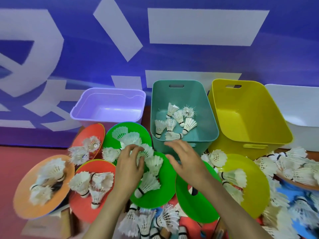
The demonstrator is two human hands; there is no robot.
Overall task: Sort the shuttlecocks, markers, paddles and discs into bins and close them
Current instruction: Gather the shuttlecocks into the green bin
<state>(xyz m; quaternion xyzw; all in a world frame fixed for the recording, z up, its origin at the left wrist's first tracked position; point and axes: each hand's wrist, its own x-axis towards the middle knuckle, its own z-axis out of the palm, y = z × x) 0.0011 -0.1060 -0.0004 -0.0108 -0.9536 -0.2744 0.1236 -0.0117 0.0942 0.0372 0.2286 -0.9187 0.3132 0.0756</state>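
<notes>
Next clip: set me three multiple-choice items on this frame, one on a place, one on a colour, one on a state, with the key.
1. Which bin holds shuttlecocks?
A. purple
B. teal
C. yellow

2. What colour is the disc under the left hand?
A. green
B. blue
C. black

3. How is the right hand?
A. gripping a paddle
B. open, holding nothing
C. closing a lid

Key:
1 B: the teal bin has shuttlecocks inside; the purple bin and yellow bin are bare.
2 A: the left hand lies over a green disc.
3 B: the right hand has spread fingers.

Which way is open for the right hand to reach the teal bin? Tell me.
Probably straight ahead: the right hand hovers open just before the teal bin, whose top is open, with nothing between them.
</notes>
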